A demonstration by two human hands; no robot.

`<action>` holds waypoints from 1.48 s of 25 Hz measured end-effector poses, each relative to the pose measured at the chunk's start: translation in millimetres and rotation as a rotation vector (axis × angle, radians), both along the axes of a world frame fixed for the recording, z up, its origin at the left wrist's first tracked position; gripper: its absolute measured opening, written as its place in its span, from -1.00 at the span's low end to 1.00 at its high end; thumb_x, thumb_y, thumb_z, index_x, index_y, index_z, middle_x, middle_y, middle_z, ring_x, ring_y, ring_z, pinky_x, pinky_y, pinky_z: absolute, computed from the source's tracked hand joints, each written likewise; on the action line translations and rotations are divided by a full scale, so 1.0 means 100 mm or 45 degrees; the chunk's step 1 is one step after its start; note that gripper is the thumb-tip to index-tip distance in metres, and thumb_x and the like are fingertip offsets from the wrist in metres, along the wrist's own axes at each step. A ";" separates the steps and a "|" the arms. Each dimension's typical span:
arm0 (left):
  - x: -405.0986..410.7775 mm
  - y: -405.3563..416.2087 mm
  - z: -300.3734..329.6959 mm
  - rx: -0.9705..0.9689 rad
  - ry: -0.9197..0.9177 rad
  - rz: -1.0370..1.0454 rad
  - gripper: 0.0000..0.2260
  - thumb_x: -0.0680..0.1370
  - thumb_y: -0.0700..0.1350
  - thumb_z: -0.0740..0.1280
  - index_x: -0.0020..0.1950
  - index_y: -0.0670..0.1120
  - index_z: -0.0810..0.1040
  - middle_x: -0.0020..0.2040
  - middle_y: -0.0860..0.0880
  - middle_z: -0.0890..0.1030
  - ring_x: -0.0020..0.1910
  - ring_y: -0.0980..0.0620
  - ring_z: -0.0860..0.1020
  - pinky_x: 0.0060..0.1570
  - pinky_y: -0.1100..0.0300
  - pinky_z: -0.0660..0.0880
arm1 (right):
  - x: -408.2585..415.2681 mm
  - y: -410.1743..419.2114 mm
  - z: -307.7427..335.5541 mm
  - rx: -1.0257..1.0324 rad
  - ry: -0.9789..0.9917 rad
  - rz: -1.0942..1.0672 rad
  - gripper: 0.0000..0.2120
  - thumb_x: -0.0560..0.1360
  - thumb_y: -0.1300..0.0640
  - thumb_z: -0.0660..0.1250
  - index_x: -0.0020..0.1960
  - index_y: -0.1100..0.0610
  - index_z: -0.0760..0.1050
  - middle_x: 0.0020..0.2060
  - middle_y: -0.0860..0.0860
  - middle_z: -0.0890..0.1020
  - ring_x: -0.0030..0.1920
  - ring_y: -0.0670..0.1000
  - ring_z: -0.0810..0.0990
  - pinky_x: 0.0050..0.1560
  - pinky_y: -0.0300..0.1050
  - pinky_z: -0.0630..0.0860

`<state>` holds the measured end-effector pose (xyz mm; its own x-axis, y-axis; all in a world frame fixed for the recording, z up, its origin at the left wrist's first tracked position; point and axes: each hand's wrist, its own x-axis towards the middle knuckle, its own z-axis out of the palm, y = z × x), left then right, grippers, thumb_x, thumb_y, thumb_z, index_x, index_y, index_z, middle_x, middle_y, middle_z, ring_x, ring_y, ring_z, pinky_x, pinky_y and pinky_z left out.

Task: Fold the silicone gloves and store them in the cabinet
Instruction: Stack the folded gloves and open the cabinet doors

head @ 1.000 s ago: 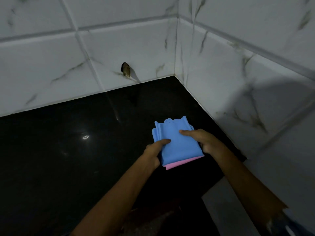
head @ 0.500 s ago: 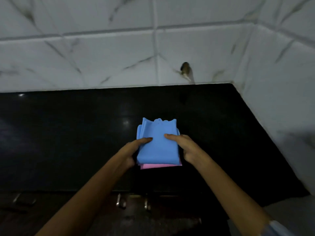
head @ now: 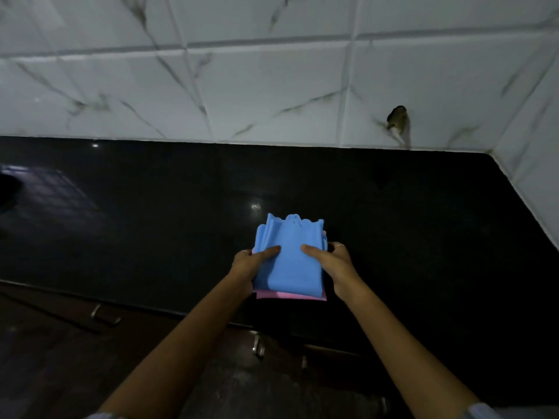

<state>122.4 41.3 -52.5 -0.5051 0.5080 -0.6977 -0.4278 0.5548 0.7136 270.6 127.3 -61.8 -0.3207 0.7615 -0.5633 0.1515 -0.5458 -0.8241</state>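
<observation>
A folded blue silicone glove lies on top of a folded pink glove, of which only the near edge and a sliver on the right show. I hold the stack between both hands over the black countertop. My left hand grips its left side with the thumb on top. My right hand grips the right side the same way, fingers hidden under the stack. Dark cabinet fronts with metal handles sit below the counter's front edge.
White marble-look tiled walls meet in a corner at the far right. A small dark fitting sticks out of the back wall near the counter. More handles show below the stack. A dark object sits at the left edge.
The view has swung left, away from the corner. Both hands have carried the glove stack left and toward the counter's front edge, keeping the same grip.
</observation>
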 end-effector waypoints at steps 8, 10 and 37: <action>0.20 -0.52 -0.11 0.169 0.940 -0.249 -0.47 0.43 -0.01 0.44 0.32 -0.13 0.36 0.30 -0.16 0.36 0.29 -0.15 0.35 0.27 -0.02 0.38 | 0.58 -0.88 -0.02 0.321 -0.132 -0.553 -0.80 0.52 0.02 0.29 0.13 -0.03 0.49 0.05 -0.05 0.58 0.04 -0.04 0.57 0.00 -0.12 0.53; 0.32 -0.82 -0.16 0.320 1.284 -0.376 -0.64 0.46 -0.10 0.40 0.20 -0.09 0.41 0.22 -0.10 0.37 0.22 -0.05 0.35 0.13 0.14 0.36 | 0.78 -1.23 -0.15 0.451 -0.197 -0.832 -0.90 0.53 0.10 0.25 -0.01 -0.02 0.52 -0.13 -0.05 0.60 -0.15 -0.09 0.59 -0.22 -0.25 0.49; 1.13 -2.21 -0.71 0.400 1.768 -2.207 -0.51 0.63 -0.06 0.04 0.56 -0.02 0.02 0.58 0.00 0.04 0.54 0.04 0.09 0.45 0.11 0.17 | 1.41 -2.89 -1.25 0.081 -0.373 0.215 -0.71 0.56 0.23 0.08 0.10 0.07 0.54 0.08 0.09 0.62 0.10 0.06 0.58 0.24 0.06 0.50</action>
